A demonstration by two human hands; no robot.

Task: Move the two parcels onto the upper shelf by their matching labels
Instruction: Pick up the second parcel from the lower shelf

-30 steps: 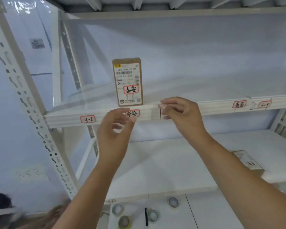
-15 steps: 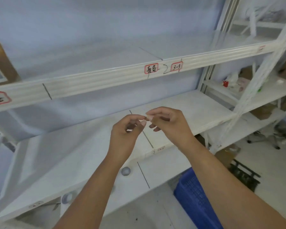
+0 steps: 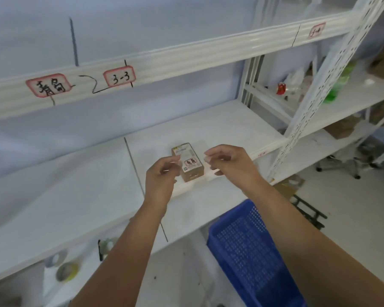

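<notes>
The upper shelf (image 3: pixel 186 60) ran across the top of the frame, its front edge carrying a red-bordered handwritten label (image 3: pixel 48 85) at upper left, presumably marking the slot meant for the matching parcel. Below, at centre frame, the lower shelf (image 3: pixel 75 196) held a small brown parcel (image 3: pixel 190 162) lying flat near the front edge (its own red-bordered tag looked to bear the same characters). The left hand (image 3: pixel 162 176) and right hand (image 3: pixel 228 161) flanked it, fingers loosely curled and parted, gripping nothing, seemingly poised to close on its sides.
</notes>
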